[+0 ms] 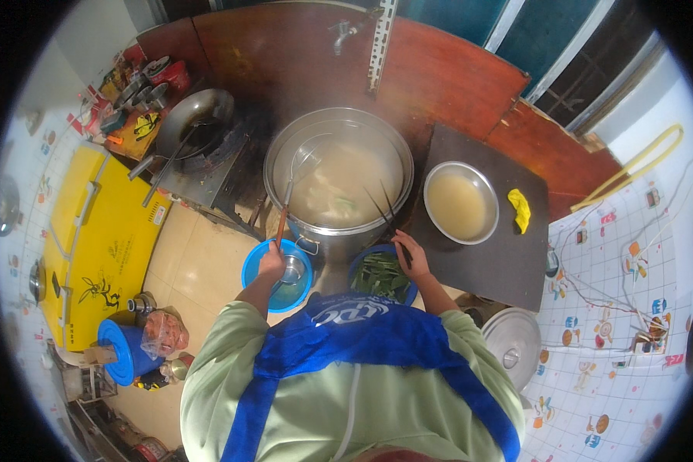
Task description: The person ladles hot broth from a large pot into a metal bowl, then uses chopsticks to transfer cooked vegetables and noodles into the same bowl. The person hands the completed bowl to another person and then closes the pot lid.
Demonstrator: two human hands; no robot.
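My left hand (pixel 272 263) grips the wooden handle of a wire strainer (pixel 305 159), whose head is inside a large metal pot (pixel 407 202) at the left. In my right hand (pixel 411 254) is a pair of long dark chopsticks (pixel 386 211), with tips over the pot's right rim. Cloudy, pale liquid (pixel 358 185) steams in the pot, with pale and green pieces at its surface. Below my left hand stands a light blue basin (pixel 249 280) with a metal ladle (pixel 293 270). Green leaves (pixel 381 274) fill a dark blue basin beneath my right hand.
A metal bowl of cloudy liquid (pixel 456 205) and a yellow cloth (pixel 520 211) lie on the dark table (pixel 496 265) at right. At left are a wok (pixel 179 121) on a stove and a yellow chest freezer (pixel 115 248). A round metal lid (pixel 520 341) leans at lower right.
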